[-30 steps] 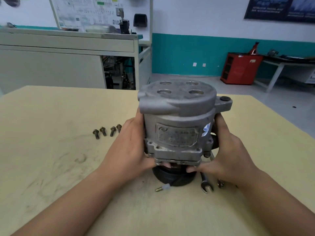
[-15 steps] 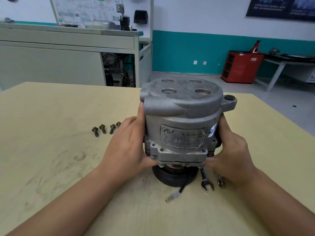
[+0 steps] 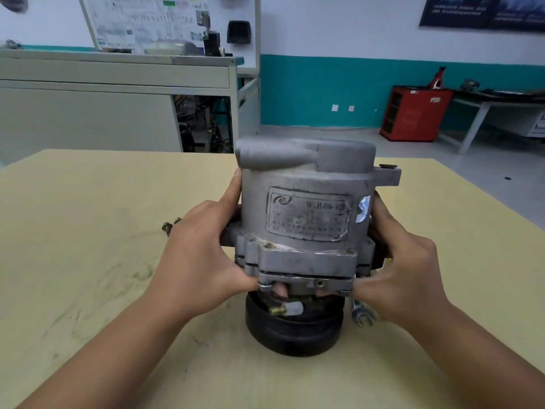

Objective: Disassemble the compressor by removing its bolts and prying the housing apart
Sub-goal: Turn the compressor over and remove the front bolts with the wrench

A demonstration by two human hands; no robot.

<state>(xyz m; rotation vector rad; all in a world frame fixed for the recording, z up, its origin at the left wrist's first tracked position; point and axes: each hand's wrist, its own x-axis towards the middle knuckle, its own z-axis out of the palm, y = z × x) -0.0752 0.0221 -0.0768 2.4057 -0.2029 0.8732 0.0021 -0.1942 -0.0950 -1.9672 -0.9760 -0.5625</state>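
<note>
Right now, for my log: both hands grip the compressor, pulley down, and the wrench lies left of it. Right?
No. The head view shows the wrench right of the compressor, beside the right hand; the left hand grips too, pulley down.

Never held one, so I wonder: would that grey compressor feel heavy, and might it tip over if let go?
Probably heavy for its size: the compressor looks like thick cast metal, and the left hand and right hand both grip it. Likely rigid; nothing sags. It might tip, being tall over its narrower black pulley.
</note>
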